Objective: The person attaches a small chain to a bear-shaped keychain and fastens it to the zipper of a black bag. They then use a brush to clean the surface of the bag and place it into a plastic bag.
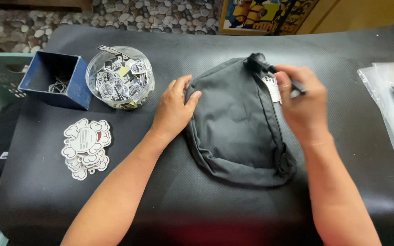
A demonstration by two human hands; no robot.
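Nearest the camera, two bare forearms reach out over a black mat-covered counter toward a dark grey fabric pouch, which lies flat at the middle of it. The left hand rests open on the pouch's left edge, fingers spread flat and gripping nothing, apparently to pin the cloth so it does not slide. To the right of the pouch's top, the right hand has its fingers curled shut around a thin dark strap or pull at the pouch's upper corner, just above a small white tag that hangs from it; how tightly they pinch cannot be told. Left of the pouch, lower down, sits a stack of white cloud-shaped cards. Farther back on that side stand a clear round tub of small printed tags and a blue open box, both within easy reach. Right of the pouch, clear plastic bags lie at the counter's edge.
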